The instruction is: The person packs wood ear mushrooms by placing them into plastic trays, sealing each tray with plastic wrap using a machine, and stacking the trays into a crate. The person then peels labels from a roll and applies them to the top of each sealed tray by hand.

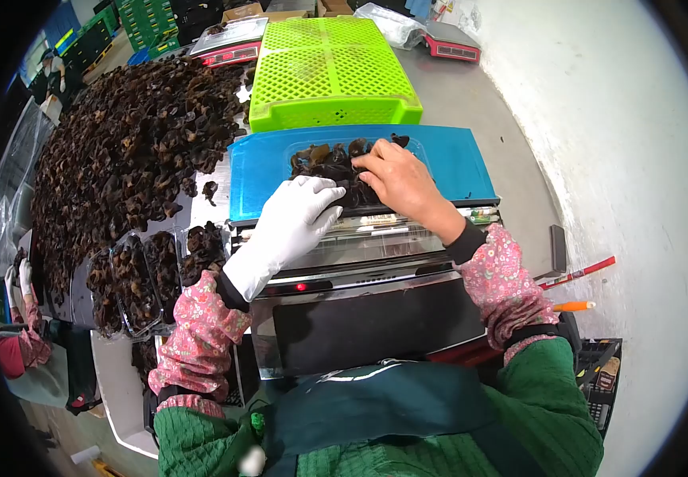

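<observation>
Dark wood ear mushrooms (330,168) fill a clear plastic tray (421,159) on the blue platform of a machine in front of me. My left hand (300,208), in a white glove, rests at the tray's near left edge, fingers stretched towards the mushrooms and thumb apart. Bare and bent at the knuckles, my right hand (400,176) reaches in from the right. Its fingertips are closed together against mushrooms in the middle of the tray; the exact piece is partly hidden.
A large heap of wood ears (129,143) covers the table at left. Filled clear trays (161,266) stand nearer me. Behind the blue platform (459,163) sits an upturned green crate (332,71), with scales (451,44) beyond. A white wall (622,159) bounds the right; another person's gloved hands (19,278) show far left.
</observation>
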`<state>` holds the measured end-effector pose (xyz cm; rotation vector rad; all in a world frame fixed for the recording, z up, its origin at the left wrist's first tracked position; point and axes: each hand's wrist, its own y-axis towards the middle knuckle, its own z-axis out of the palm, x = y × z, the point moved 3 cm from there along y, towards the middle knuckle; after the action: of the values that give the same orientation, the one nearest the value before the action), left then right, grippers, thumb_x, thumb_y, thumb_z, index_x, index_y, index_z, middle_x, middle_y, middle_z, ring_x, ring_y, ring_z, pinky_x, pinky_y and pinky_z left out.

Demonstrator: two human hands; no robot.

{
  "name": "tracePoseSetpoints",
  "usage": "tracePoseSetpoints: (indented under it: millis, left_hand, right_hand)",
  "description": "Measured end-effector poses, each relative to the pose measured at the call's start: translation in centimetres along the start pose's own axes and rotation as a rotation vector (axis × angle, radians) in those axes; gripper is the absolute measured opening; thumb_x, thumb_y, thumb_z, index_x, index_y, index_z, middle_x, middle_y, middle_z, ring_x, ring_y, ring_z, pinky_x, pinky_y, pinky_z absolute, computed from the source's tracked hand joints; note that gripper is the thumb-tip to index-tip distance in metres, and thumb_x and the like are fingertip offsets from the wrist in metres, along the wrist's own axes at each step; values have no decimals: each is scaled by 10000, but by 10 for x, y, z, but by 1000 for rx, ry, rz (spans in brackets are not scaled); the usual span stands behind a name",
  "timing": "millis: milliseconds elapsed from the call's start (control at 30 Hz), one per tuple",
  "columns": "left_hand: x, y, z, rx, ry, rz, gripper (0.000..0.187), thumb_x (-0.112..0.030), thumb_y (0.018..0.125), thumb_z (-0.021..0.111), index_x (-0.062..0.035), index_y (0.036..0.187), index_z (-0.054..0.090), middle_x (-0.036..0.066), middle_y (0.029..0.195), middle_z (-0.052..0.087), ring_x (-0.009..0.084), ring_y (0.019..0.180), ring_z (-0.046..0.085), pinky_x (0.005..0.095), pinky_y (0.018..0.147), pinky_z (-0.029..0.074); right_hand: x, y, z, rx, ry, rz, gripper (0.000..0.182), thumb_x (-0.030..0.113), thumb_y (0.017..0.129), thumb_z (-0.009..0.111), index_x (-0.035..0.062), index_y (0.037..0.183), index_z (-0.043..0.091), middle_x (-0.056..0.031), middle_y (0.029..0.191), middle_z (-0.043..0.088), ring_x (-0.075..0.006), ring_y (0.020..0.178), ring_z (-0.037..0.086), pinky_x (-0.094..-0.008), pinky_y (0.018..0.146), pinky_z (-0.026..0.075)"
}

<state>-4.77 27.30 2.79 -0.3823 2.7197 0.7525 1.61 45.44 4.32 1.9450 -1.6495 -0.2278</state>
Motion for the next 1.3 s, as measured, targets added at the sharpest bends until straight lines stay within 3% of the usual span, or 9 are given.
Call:
tracePoseSetpoints:
  millis: [200,267,433,533,633,667,767,1133,1300]
  left_hand:
    - [-1,-13,-29,-182,-36,-28,268,-75,831,643,-83,1099,647,84,1157,630,263,1113,564,374,949,432]
    - [3,-26,-45,-286,-91,-85,212,-26,827,629,-57,1035,663,98,1073,659,265,1003,616,351,887,467]
    - [42,-83,-66,-451,-305,-439,78,25,872,557,-2,869,630,73,822,620,147,760,583,250,707,453]
    - [55,-104,-67,-397,-361,-470,115,31,889,536,9,778,556,36,749,553,112,694,507,245,660,422]
    - [50,-106,-61,-245,-181,-382,85,59,850,548,7,783,558,80,770,580,179,709,566,276,680,457]
    - [46,-103,-62,-179,-81,-297,76,66,826,560,2,786,567,102,792,596,232,732,595,300,695,479]
    - [30,-95,-66,27,193,-175,208,50,798,603,-48,971,665,83,860,594,239,795,593,297,690,473]
    - [32,-77,-86,479,500,173,501,-45,754,575,-207,1228,591,61,838,533,218,696,580,344,621,493]
    - [46,-77,-77,515,600,260,509,-80,793,551,-236,1277,556,30,769,541,192,648,582,332,584,497]
  right_hand:
    - [-9,-5,-56,-275,119,226,103,119,890,604,54,918,679,-121,834,616,-252,698,619,-343,606,477]
    - [-33,-30,-75,-223,187,514,175,181,921,606,21,869,655,-98,720,630,-133,639,617,-265,548,437]
    - [-91,-112,-122,-161,216,703,178,181,934,578,7,917,611,-83,712,598,-145,641,593,-266,598,448]
    - [-104,-144,-138,-63,1,453,171,177,919,583,17,977,602,-96,810,620,-187,682,608,-301,648,471]
    - [-72,-144,-147,256,40,489,131,108,884,576,30,986,601,-107,917,630,-246,734,616,-339,686,487]
    - [-77,-153,-145,270,-45,269,170,22,855,561,42,1018,609,-103,908,625,-268,762,615,-347,665,480]
    - [-81,-159,-149,372,-197,148,258,11,811,583,62,1061,621,-97,934,632,-295,798,617,-375,680,490]
    - [-74,-134,-121,413,-328,-222,524,61,808,582,296,1276,564,-26,762,486,-202,668,535,-339,576,452]
    - [-67,-133,-95,310,-329,-288,436,100,804,589,240,1216,619,-14,648,432,-175,558,503,-317,490,420]
